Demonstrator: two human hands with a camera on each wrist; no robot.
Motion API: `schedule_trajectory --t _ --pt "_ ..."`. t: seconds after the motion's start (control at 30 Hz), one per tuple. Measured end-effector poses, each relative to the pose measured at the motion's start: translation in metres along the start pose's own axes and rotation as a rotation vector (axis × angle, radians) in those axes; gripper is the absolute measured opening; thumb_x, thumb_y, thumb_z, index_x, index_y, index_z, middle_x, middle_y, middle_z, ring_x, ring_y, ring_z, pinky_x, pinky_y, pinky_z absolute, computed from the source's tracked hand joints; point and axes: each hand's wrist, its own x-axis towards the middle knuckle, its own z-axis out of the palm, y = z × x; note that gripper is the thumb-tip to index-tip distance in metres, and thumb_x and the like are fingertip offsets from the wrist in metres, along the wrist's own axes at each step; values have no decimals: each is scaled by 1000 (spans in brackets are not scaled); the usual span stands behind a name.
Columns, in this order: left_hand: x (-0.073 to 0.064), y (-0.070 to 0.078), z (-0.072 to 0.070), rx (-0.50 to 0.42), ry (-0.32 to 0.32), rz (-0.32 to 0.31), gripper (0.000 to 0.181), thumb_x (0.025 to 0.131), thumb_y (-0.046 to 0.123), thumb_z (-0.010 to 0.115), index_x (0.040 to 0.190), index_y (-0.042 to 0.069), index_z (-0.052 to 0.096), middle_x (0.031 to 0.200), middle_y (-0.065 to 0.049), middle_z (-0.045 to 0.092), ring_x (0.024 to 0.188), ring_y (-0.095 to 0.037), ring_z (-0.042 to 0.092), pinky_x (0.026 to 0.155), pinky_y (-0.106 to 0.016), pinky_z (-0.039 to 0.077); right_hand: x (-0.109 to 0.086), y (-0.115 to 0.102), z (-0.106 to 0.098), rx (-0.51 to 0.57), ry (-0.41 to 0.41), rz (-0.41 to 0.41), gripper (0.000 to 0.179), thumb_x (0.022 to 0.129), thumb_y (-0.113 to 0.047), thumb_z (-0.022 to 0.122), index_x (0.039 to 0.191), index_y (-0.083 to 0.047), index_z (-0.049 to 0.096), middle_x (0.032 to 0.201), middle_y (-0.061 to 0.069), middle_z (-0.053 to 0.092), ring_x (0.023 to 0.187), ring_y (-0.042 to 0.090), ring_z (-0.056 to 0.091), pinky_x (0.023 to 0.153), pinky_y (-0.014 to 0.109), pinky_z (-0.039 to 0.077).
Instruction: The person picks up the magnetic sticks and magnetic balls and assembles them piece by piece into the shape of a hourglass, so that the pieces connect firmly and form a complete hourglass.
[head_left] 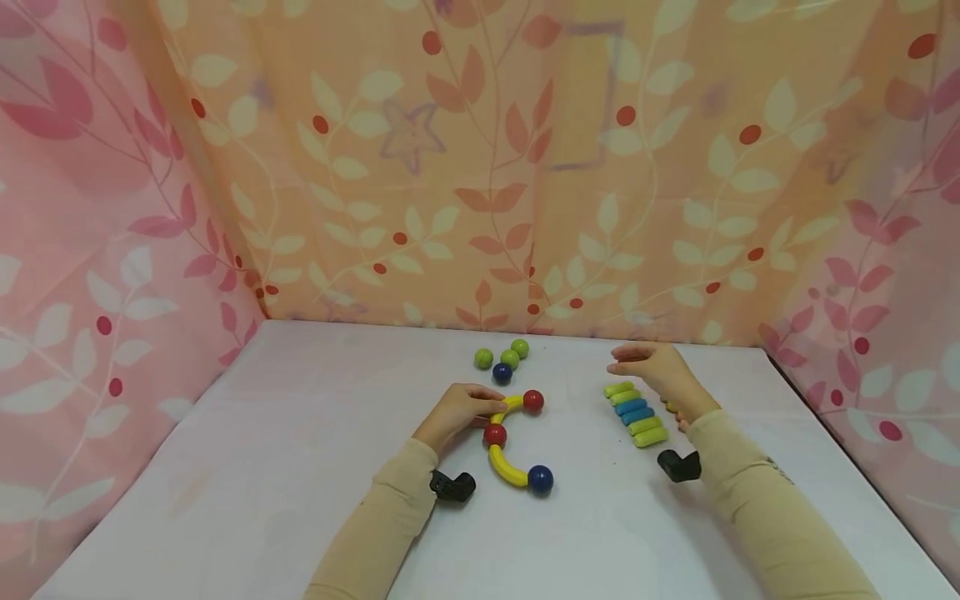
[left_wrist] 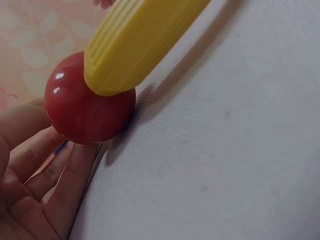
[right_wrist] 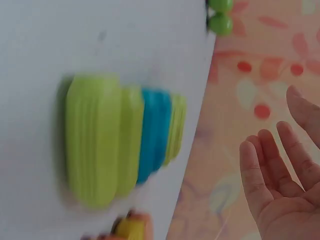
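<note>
A chain of two curved yellow rods, two red balls and a blue ball lies on the white table. The left hand grips the upper yellow rod, which joins the far red ball to the middle red ball. In the left wrist view its fingers curl behind the red ball, to which a yellow rod is attached. The right hand hovers with relaxed, parted fingers and holds nothing. It is just past a row of green and blue rods.
Several green balls and a dark blue ball lie together at the back. Other pieces, yellow and orange, lie partly hidden under the right wrist. Patterned curtains border the table at the back and sides.
</note>
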Motion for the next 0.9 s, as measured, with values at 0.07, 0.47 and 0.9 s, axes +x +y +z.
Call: schedule_trajectory --t 0.07,0.47,0.9 --pt "0 0 -1 -5 0 1 28 86 23 78 109 7 75 110 -8 71 89 -14 66 85 -29 59 -3 9 -11 11 -5 37 78 84 -59 70 142 -11 52 147 18 51 135 38 43 103 56 46" --pt "0 -2 -2 -21 -5 7 27 86 22 78 108 7 75 108 -8 72 89 -14 66 84 -28 59 -2 65 -43 39 17 185 79 88 -62 63 148 -13 45 149 23 42 110 33 57 83 41 60" --pt "-1 -1 0 -13 -3 7 27 86 23 78 108 6 75 109 -8 72 90 -15 65 85 -29 59 -3 100 -55 209 -19 208 65 99 -33 61 151 -3 36 152 24 37 86 22 69 82 37 61"
